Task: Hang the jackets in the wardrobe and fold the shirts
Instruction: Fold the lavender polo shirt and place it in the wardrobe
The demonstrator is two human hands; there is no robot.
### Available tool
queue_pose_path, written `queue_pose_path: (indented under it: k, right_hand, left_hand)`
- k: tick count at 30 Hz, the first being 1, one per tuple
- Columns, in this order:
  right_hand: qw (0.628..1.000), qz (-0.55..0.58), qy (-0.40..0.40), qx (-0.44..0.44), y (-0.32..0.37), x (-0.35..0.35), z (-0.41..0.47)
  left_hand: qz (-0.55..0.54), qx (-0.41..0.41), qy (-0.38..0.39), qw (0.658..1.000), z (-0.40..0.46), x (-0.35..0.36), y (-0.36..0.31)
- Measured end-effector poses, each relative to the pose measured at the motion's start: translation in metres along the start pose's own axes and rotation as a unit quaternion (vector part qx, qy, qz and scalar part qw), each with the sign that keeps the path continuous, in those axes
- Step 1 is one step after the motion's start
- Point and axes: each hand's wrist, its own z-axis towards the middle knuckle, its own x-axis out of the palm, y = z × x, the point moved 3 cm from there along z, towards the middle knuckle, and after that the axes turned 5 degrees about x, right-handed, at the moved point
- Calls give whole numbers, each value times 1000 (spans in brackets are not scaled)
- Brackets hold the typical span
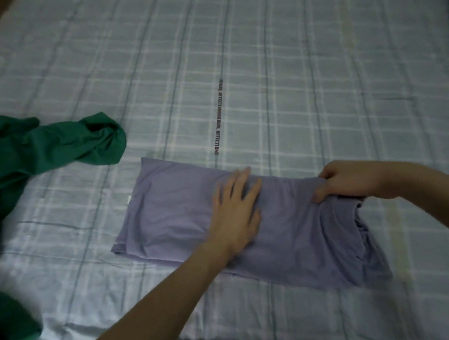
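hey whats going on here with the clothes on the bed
A person is folding a lavender shirt on a plaid bed sheet. The left hand presses flat on its middle while the right hand grips the collar end. The shirt is already a long strip. A crumpled green garment lies unfolded at the left.

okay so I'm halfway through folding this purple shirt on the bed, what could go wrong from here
1. Your right hand pinches only the far corner of the collar end of the purple shirt; the near side there is bunched, so folding it over may trap wrinkles.
2. Your left hand presses flat mid-shirt; lifting it early could let the long folds slide open.
3. The green garment lies crumpled close by on the checked bedsheet; a wide sweep could drag it in.
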Motion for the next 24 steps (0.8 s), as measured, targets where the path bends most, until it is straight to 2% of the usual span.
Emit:
queue_pose_path:
  k: [1, 2, 3, 4, 5, 6, 8, 10, 11, 12, 13, 14, 15, 16, 17, 18, 20, 22, 23, 24]
  right_hand:
    - [998, 54, 21, -12, 19, 5, -9]
    - [993, 104, 48, -27, 39, 10, -17]
    - [983, 160, 81, -38, 58, 16, -21]
    - [966, 224, 118, -40, 77, 23, -23]
    - [940, 298, 161, -36, 95, 32, -22]
    - [905, 373, 201, -32, 113, 41, -20]
    - [834, 504, 223, -33, 147, 56, -12]
    - [775, 596, 205, -37, 174, 73, -3]
    - [769, 610, 186, -45, 184, 81, 2]
    - [791, 591, 143, -67, 190, 87, 7]
    - [840, 530, 61, -101, 191, 89, 11]
    - [891, 427, -61, -144, 189, 86, 16]
    - [917, 299, -187, -189, 184, 81, 19]
    - [919, 188, -275, -209, 176, 77, 21]
    - [922, 127, -309, -194, 163, 77, 26]
    - [935, 95, -302, -159, 149, 79, 33]
    - [967, 31, -231, -98, 125, 95, 44]
    - [974, -24, -204, -99, 113, 115, 43]
    - [966, -38, -231, -114, 113, 121, 38]
    - [949, -54, -280, -137, 113, 127, 33]
  left_hand:
    - [-92, -1, -37, 995, -5, -14, -10]
    - [-234, -38, -53, 970, -9, -30, -19]
    - [-408, -125, -45, 903, -13, -42, -22]
    - [-583, -238, -5, 777, -14, -52, -23]
    - [-690, -305, 41, 655, -17, -59, -20]
    - [-746, -319, 71, 580, -21, -65, -10]
    - [-794, -315, 69, 515, -27, -80, 28]
    - [-799, -334, 58, 496, -33, -91, 76]
    - [-792, -349, 58, 498, -35, -94, 98]
    - [-785, -360, 60, 500, -37, -95, 116]
    - [-762, -384, 56, 518, -37, -94, 132]
    - [-723, -418, 46, 548, -39, -95, 141]
    - [-683, -448, 35, 575, -40, -95, 149]
    - [-655, -461, 31, 598, -39, -95, 150]
    - [-627, -461, 23, 627, -37, -96, 148]
    - [-584, -458, 7, 670, -33, -98, 146]
    - [-461, -432, -18, 775, -23, -102, 146]
    - [-335, -381, 19, 862, -12, -109, 144]
    - [-301, -356, 53, 883, -6, -110, 144]
    - [-308, -341, 83, 884, -2, -112, 144]
